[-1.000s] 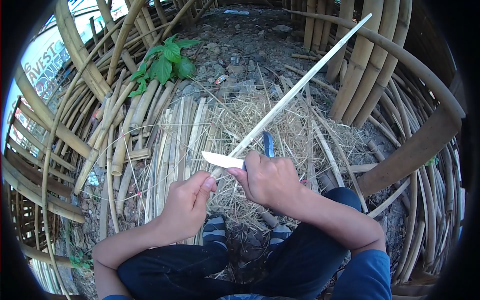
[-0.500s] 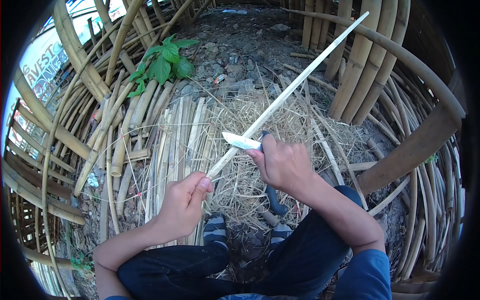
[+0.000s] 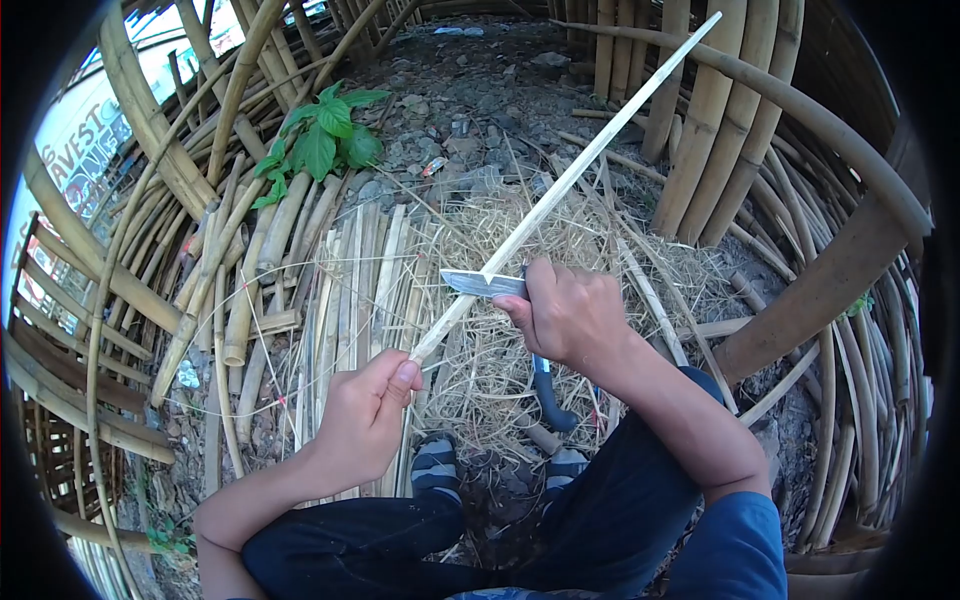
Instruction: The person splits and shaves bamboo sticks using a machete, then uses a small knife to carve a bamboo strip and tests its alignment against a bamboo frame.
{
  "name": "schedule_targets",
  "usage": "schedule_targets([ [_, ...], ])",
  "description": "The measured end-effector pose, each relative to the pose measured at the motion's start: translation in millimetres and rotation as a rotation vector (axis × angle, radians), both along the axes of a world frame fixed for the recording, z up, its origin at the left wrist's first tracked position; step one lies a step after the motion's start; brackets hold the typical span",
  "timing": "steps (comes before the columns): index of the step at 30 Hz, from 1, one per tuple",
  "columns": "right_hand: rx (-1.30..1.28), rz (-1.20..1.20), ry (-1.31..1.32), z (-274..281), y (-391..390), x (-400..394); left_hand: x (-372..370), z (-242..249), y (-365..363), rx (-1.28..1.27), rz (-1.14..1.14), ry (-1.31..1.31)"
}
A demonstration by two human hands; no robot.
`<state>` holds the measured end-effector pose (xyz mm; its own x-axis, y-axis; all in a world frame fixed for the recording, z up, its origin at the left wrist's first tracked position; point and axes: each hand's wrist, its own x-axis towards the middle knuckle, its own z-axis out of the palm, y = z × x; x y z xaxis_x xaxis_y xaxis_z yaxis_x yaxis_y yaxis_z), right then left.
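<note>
A long pale bamboo strip (image 3: 570,180) slants from the lower left up to the far right. My left hand (image 3: 362,412) pinches its near end between thumb and fingers. My right hand (image 3: 572,312) is closed round the handle of a knife (image 3: 474,283), and the handle is hidden in the fist. The blade crosses the strip and touches it a little beyond my left hand. Below my right hand, a tool with a dark curved handle (image 3: 552,403) lies on the pale shavings (image 3: 480,380).
Split bamboo slats (image 3: 345,300) lie side by side left of the shavings. Thick bamboo poles (image 3: 715,130) stand at the right, with a large bamboo rail (image 3: 820,290) near my right arm. A leafy green plant (image 3: 325,135) grows at the back left, beside stony ground (image 3: 450,100).
The knife blade has turned, showing a darker face, and sits slightly lower. More of the curved-handled tool shows below my right hand. Both hands keep their holds.
</note>
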<state>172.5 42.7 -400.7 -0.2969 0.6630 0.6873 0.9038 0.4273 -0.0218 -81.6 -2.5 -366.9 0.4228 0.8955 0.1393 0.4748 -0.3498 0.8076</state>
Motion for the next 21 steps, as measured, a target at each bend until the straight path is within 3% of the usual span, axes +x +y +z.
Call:
schedule_targets([
  [21,0.050,-0.124,-0.020,-1,8,27,-2,-1,-3,0.042,0.002,0.051],
])
